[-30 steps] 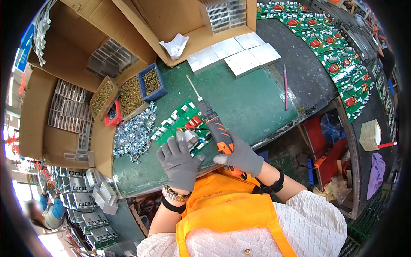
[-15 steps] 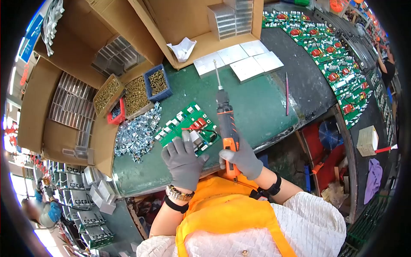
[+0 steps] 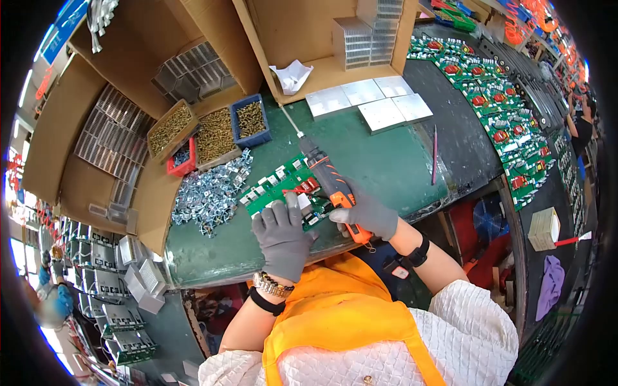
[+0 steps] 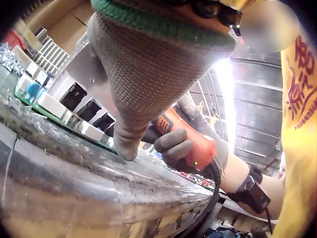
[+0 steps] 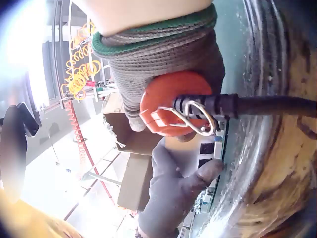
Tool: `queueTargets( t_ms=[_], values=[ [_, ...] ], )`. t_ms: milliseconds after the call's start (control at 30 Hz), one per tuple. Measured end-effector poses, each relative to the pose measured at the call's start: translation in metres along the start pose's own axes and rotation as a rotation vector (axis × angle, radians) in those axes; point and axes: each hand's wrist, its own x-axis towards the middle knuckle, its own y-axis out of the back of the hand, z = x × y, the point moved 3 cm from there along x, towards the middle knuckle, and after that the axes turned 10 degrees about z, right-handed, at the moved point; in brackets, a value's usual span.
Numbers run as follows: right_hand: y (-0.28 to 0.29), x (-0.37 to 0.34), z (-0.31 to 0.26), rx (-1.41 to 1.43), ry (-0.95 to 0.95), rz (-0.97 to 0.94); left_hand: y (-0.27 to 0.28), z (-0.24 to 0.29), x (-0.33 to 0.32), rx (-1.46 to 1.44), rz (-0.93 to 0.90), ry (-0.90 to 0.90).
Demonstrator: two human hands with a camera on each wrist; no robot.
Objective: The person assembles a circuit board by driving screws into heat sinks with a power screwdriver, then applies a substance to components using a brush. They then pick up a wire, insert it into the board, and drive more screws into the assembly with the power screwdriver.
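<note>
A green circuit board [image 3: 273,192] with white connectors and red parts lies on the green worktop near its front edge. My gloved left hand [image 3: 283,241] rests on the board's near side, fingers extended over it. Under that hand, the left wrist view shows a smooth silver metal piece [image 4: 81,69] beside the row of connectors. My gloved right hand [image 3: 372,215] grips an orange-and-black electric screwdriver [image 3: 331,183] by its handle. Its long bit points up and left, above the worktop past the board. A cord [image 5: 267,105] runs from the tool's rear end.
Left of the board lies a pile of small metal clips [image 3: 212,193]. Behind it stand screw bins, including a blue bin [image 3: 252,136] and a red bin [image 3: 182,168]. Cardboard boxes hold heat sinks [image 3: 367,45]. Flat silver plates [image 3: 380,114], a pink pen [image 3: 434,154] and several finished-looking boards [image 3: 496,116] lie rightward.
The screwdriver's bit swung right to point nearly straight away, then back to the left. My left hand has stayed on the board. The head view has shifted slightly.
</note>
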Motion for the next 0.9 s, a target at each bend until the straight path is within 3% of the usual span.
queueTargets(
  t_ms=[233, 433, 700, 900],
  values=[
    [-0.009, -0.009, -0.024, -0.07, 0.021, -0.071, -0.001, -0.003, -0.004, -0.049, 0.092, -0.016],
    [-0.012, -0.031, -0.023, 0.046, -0.13, -0.064, 0.003, -0.016, -0.018, -0.173, 0.192, -0.04],
    [-0.033, -0.051, -0.026, 0.136, -0.128, -0.14, 0.001, -0.032, -0.027, -0.216, 0.418, -0.129],
    [-0.023, -0.05, -0.009, 0.188, -0.088, -0.089, 0.003, -0.034, -0.015, -0.224, 0.337, -0.189]
  ],
)
